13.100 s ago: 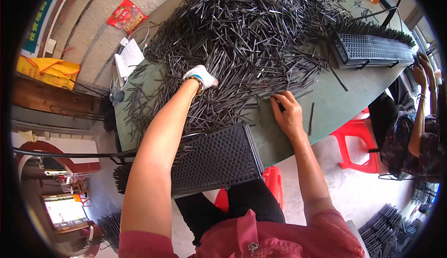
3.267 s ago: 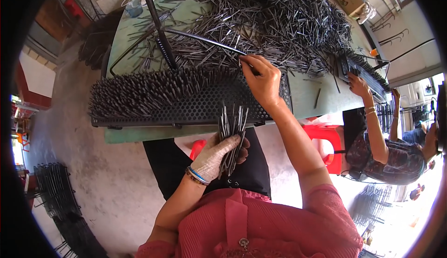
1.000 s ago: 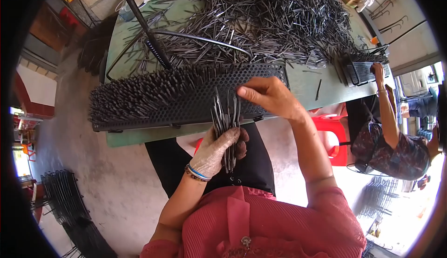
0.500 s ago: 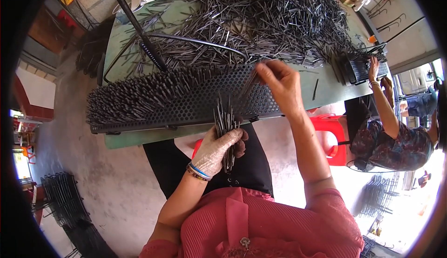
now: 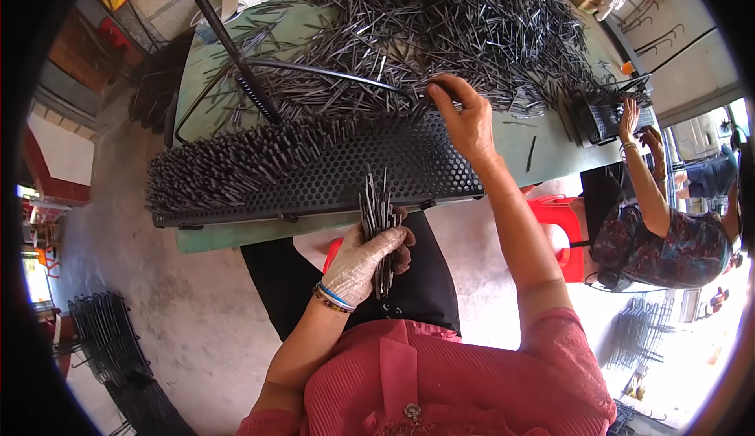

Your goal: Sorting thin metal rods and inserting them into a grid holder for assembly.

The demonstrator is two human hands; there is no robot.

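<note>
My left hand [image 5: 363,260], in a worn cloth glove, is closed around a bundle of thin dark metal pins [image 5: 378,209] held upright just below the table edge. My right hand [image 5: 465,118] is bare and reaches over the far edge of a black perforated tray [image 5: 370,170]; its fingertips pinch at the edge of the large pile of loose pins [image 5: 440,27], and whether a pin is between them is unclear. The tray's left half is packed with standing pins [image 5: 236,161]; its right half shows bare holes.
The green table [image 5: 236,235] carries the tray and pile. A black cable [image 5: 314,70] and rod cross the pile. Another person [image 5: 661,224] sits at the right, hands at a second black tray [image 5: 602,117]. A red stool [image 5: 560,228] stands between us. Stacked racks [image 5: 102,334] lie on the floor.
My right hand has moved up from the bundle in my left hand, across the tray, to the edge of the loose pile. My left hand with its bundle stays put.
</note>
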